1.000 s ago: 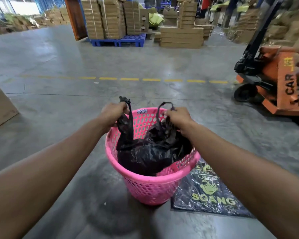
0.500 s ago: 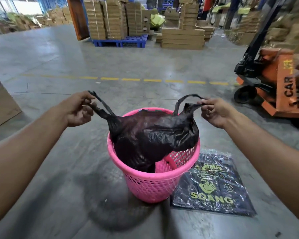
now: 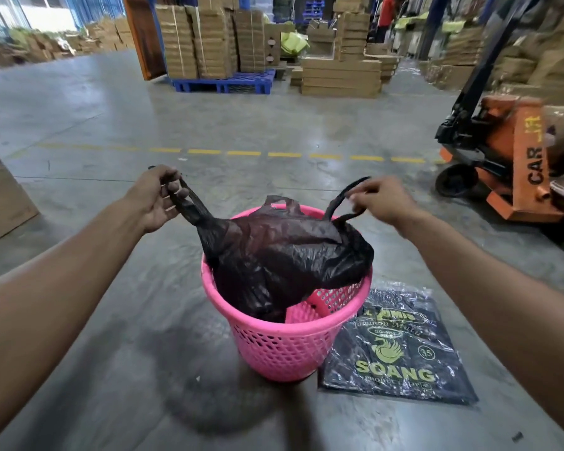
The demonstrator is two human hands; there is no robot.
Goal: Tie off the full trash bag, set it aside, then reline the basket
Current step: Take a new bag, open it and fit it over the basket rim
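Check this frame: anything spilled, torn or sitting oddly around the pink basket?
Nothing stands out. The black trash bag sits in the pink basket, handles pulled up by the left hand and right hand, not yet knotted. The pack of new bags lies flat beside the basket. No visible spill or tear.

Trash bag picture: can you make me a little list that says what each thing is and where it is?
place: warehouse floor
basket: pink, upright on floor
bag: black, partly lifted out of basket, not tied
left hand: grips left handle
right hand: grips right handle
pack: flat on floor, right of basket, reads SOANG
pallet jack: orange, far right
boxes: stacked at back
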